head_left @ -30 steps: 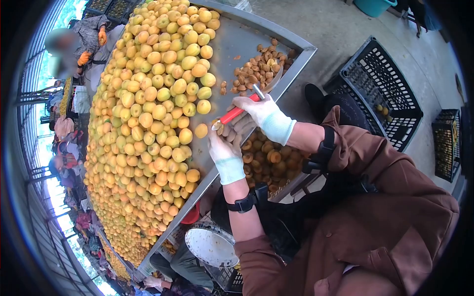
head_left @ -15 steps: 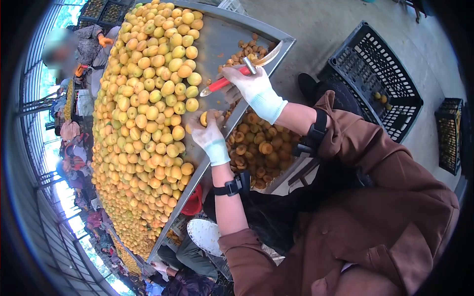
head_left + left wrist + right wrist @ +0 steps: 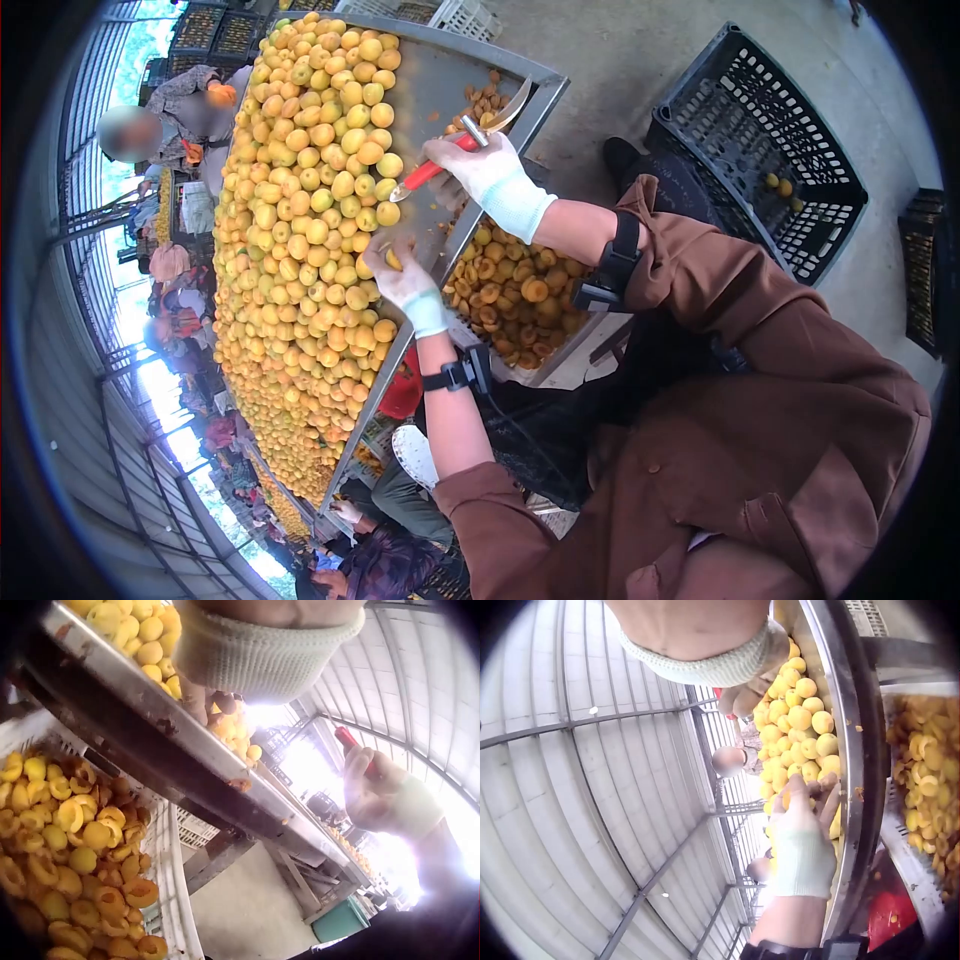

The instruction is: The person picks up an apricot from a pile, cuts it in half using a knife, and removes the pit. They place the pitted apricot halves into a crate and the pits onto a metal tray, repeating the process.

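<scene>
My gloved left hand [image 3: 405, 285] holds a piece of apricot [image 3: 393, 260] in its fingertips, just inside the near edge of the metal table [image 3: 425, 85]. Farther along that edge, my gloved right hand [image 3: 490, 180] grips a red-handled pitting knife [image 3: 437, 172] with a short metal tip. The tip points toward the heap of whole apricots [image 3: 310, 190] and stands apart from the left hand. Brown apricot pits [image 3: 485, 100] lie beyond the right hand. In the left wrist view, the glove cuff hides much of the left hand.
Below the table edge stands a white crate [image 3: 174, 900] of halved apricots [image 3: 97, 836]. A large black crate [image 3: 690, 140] with a few fruits is on the floor at right. A red container [image 3: 403, 388] sits under the table. Other people are along the table's far side.
One second ago the knife tip was at the fruit in my left hand; knife and fruit have since come apart. The head view has shifted, and the left hand has turned with the apricot piece.
</scene>
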Demonstrator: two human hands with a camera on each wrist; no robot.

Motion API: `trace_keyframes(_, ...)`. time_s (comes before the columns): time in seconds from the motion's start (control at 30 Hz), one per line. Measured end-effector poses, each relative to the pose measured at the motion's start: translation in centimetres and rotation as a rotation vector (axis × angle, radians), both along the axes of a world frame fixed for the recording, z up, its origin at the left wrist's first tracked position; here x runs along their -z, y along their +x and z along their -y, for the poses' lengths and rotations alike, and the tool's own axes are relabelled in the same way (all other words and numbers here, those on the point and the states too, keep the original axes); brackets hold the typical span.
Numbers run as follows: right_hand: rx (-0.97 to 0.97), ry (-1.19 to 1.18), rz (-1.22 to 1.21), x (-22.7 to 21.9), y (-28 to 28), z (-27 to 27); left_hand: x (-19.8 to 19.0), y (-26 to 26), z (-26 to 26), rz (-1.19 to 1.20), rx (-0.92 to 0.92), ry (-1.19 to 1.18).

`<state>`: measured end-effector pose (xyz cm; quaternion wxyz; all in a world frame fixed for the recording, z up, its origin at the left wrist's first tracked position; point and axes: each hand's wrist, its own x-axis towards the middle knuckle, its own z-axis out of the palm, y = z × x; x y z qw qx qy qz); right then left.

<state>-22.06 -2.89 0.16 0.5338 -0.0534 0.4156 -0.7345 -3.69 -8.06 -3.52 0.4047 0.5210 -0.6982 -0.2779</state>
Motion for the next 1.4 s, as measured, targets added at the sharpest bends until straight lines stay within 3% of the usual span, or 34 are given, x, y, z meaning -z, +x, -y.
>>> trace_keyframes(0.07, 0.002, 0.025, -0.061, 0.3, -0.3, 0.2, -0.5, 1.6, 0.2, 0.064, -0.006, -0.010)
trace_keyframes(0.13, -0.004, 0.055, -0.118, 0.7, -0.3, 0.3, -0.6, 2.8, 0.0, -0.125, 0.099, 0.080)
trace_keyframes(0.2, -0.022, 0.068, -0.103, 0.5, -0.4, 0.3, -1.4, 3.0, -0.2, -0.191, 0.088, 0.095)
trace_keyframes(0.3, -0.047, 0.035, -0.100, 0.9, -0.6, 0.3, -3.1, 3.1, -1.0, -0.005, 0.076, -0.003)
trace_keyframes(0.37, -0.053, 0.027, -0.105, 1.1, -0.9, 0.1, -4.8, 3.5, -2.7, 0.101, 0.056, 0.267)
trace_keyframes(0.43, -0.074, 0.064, -0.257, 0.8, -1.4, -0.2, -3.6, 6.3, -3.4, 0.199, 0.177, 0.439)
trace_keyframes(0.47, -0.076, 0.048, -0.255, 1.1, -1.4, 0.0, -5.2, 5.5, -5.5, 0.208, 0.255, 0.539)
trace_keyframes(0.53, 0.061, -0.034, -0.416, 2.4, -1.4, 0.7, -4.1, 7.3, -6.7, 0.544, 0.403, 0.498)
trace_keyframes(0.6, 0.071, -0.079, -0.403, 2.8, -1.5, 0.8, -5.3, 7.8, -7.7, 0.809, 0.614, 0.235)
trace_keyframes(0.63, 0.029, -0.012, -0.441, 3.0, -1.6, 0.7, -5.5, 8.3, -7.4, 0.811, 0.603, 0.224)
trace_keyframes(0.7, -0.014, 0.050, -0.481, 2.0, -1.5, 0.2, -6.1, 8.9, -6.5, 0.649, 0.345, 0.455)
trace_keyframes(0.8, -0.027, 0.008, -0.369, 1.8, -0.9, -0.5, -5.8, 9.2, -2.8, 0.345, 0.177, 0.282)
trace_keyframes(0.83, -0.001, -0.036, -0.546, 3.6, -0.5, 0.1, -4.8, 9.3, -1.1, 0.338, 0.178, 0.278)
trace_keyframes(0.87, 0.026, -0.081, -0.724, 4.5, -0.3, 0.7, -3.5, 9.3, 0.9, 0.425, 0.122, 0.129)
trace_keyframes(0.9, -0.125, -0.005, -0.499, 2.1, -0.4, -0.4, -3.2, 8.5, 2.3, 0.509, 0.065, -0.020)
trace_keyframes(0.93, -0.071, -0.029, -0.647, 2.1, -0.2, -0.5, -2.6, 7.6, 3.1, 0.601, 0.059, -0.136)
trace_keyframes(1.03, -0.120, -0.041, -0.773, 1.7, -0.2, -0.7, 1.5, 7.6, 7.0, 0.796, 0.122, -0.299)
trace_keyframes(1.07, -0.177, -0.015, -0.787, 1.1, -0.2, -0.9, 2.0, 7.3, 7.5, 0.786, 0.123, -0.303)
trace_keyframes(1.13, -0.236, 0.009, -0.810, 0.9, 0.2, -0.7, 3.0, 7.2, 8.2, 0.901, 0.115, 0.023)
trace_keyframes(1.2, -0.282, -0.008, -0.800, 1.4, 0.7, -0.4, 2.7, 7.2, 8.3, 0.892, 0.103, 0.054)
trace_keyframes(1.27, -0.233, -0.021, -0.878, 2.1, 1.3, -0.2, 2.8, 7.7, 7.9, 0.670, 0.205, 0.075)
trace_keyframes(1.3, -0.273, -0.009, -0.900, 1.6, 1.4, -0.2, 3.2, 7.5, 8.0, 0.283, 0.129, 0.431)
trace_keyframes(1.33, -0.309, 0.003, -0.925, 1.3, 1.4, -0.2, 3.5, 7.6, 7.7, 0.273, 0.131, 0.432)
trace_keyframes(1.4, -0.273, -0.070, -0.967, 2.2, 2.0, -0.1, 1.7, 6.4, 5.3, -0.322, 0.232, 0.397)
